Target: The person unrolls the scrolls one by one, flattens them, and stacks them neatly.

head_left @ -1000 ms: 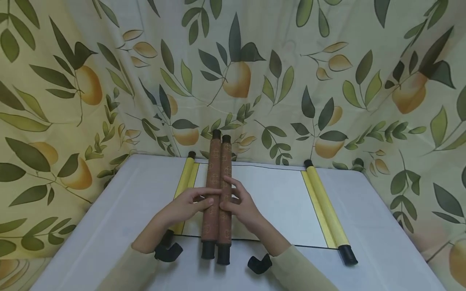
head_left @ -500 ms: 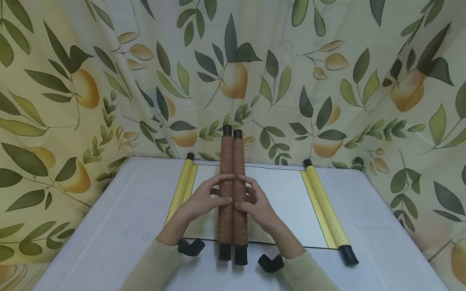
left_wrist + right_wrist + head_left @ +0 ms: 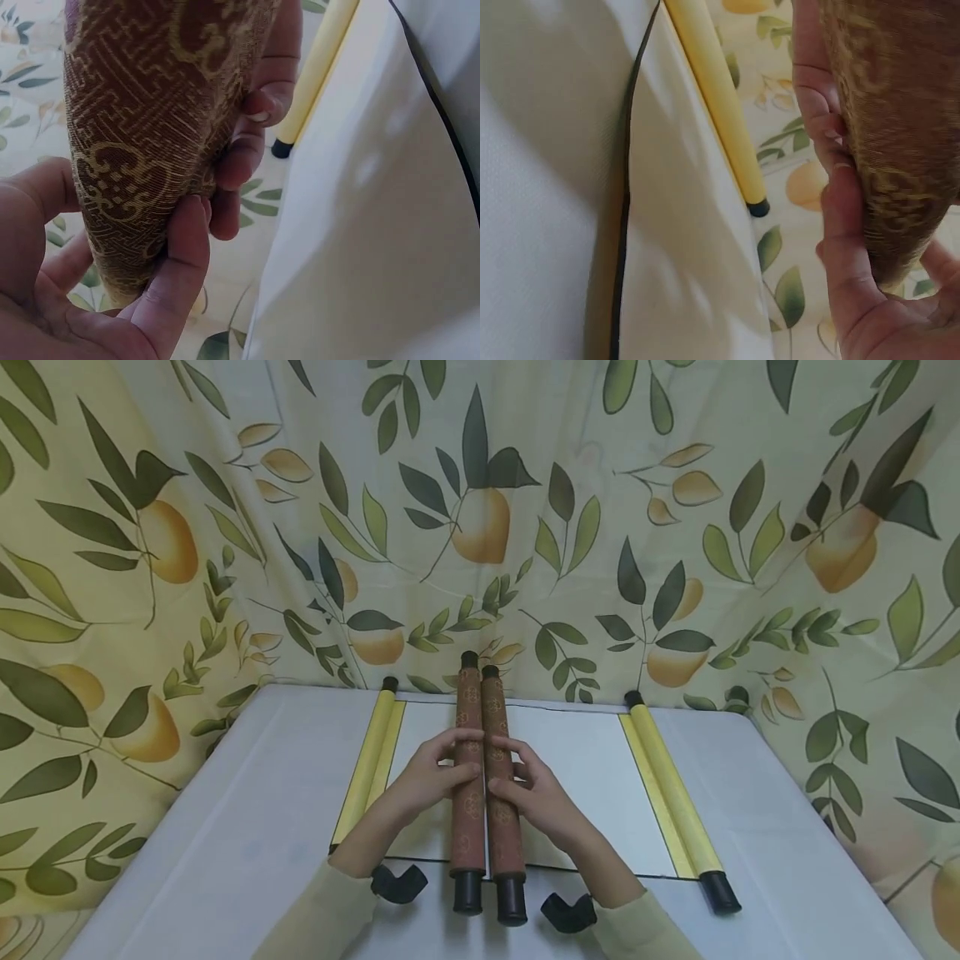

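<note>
We hold the brown brocade scroll [image 3: 480, 777] mid-length over the open yellow scroll [image 3: 525, 777], left hand [image 3: 427, 781] and right hand [image 3: 536, 793] each curled round one roller. It looks light, stiff along its length, cloth-grippy; the middle seems the best hold.

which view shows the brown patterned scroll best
The head view: the brown patterned scroll shows whole, both rolls and black end caps, held between left hand and right hand. Each wrist view shows only a close patch of brocade against fingers.

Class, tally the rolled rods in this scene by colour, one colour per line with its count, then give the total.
Brown rolls: 2 – left roll held by the left hand, right roll held by the right hand
Yellow rolls: 2 – left one, right one
Total: 4
</note>
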A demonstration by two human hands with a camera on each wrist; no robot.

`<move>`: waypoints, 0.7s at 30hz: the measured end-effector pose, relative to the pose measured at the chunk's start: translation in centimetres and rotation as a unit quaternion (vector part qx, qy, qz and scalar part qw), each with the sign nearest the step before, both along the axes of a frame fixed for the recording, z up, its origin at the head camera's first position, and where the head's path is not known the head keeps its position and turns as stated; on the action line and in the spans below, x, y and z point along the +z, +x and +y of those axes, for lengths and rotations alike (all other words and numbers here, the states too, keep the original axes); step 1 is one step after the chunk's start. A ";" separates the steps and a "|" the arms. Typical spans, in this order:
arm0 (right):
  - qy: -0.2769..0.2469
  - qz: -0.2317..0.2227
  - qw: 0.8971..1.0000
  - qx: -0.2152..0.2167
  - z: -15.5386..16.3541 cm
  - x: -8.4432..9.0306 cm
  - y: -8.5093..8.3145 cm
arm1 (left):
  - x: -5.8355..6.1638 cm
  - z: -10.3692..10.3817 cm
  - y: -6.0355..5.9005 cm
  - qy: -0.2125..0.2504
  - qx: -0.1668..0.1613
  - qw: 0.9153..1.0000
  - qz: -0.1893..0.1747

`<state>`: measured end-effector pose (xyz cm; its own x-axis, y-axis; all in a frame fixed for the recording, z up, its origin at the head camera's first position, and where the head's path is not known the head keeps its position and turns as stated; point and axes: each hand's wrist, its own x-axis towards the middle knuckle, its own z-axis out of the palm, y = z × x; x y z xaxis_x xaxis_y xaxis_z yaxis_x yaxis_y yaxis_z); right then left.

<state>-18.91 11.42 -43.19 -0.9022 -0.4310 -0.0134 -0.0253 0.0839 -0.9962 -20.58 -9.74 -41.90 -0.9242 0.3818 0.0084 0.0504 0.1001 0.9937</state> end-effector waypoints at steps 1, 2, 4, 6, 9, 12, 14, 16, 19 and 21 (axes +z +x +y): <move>0.002 -0.001 1.000 -0.003 0.0 0.0 0.1 | 0.0 0.0 0.0 0.000 0.000 1.000 0.000; 0.006 0.000 1.000 -0.006 0.0 0.1 0.2 | 0.1 0.0 0.1 0.002 -0.001 1.000 0.000; 0.015 0.008 1.000 -0.010 0.1 0.2 0.3 | 0.2 -0.1 0.2 0.004 -0.003 1.000 0.004; 0.025 0.017 0.999 -0.015 0.1 0.3 0.3 | 0.4 -0.1 0.2 0.006 -0.002 1.000 0.008; 0.035 0.027 0.999 -0.021 0.2 0.4 0.3 | 0.6 -0.1 0.3 0.008 0.001 1.000 0.015; 0.040 0.029 0.999 -0.021 0.2 0.5 0.2 | 0.6 -0.2 0.3 0.009 0.003 1.000 0.014; 0.042 0.029 0.999 -0.018 0.1 0.5 0.2 | 0.6 -0.3 0.4 0.006 0.002 1.000 0.015; 0.044 0.028 0.998 -0.019 0.1 0.6 0.2 | 0.7 -0.5 0.5 0.004 0.000 1.000 0.016; 0.044 0.028 0.998 -0.024 0.1 0.7 0.1 | 1.0 -0.6 0.5 0.003 -0.002 1.000 0.021; 0.041 0.029 0.998 -0.028 0.1 0.7 0.1 | 1.1 -0.6 0.5 0.006 -0.003 1.000 0.023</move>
<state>-18.86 11.49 -42.45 -0.9249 -0.3802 0.0067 -0.0763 0.1684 -0.9828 -20.03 -10.39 -40.79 -0.9206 0.3865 0.0557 0.0965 0.0870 0.9915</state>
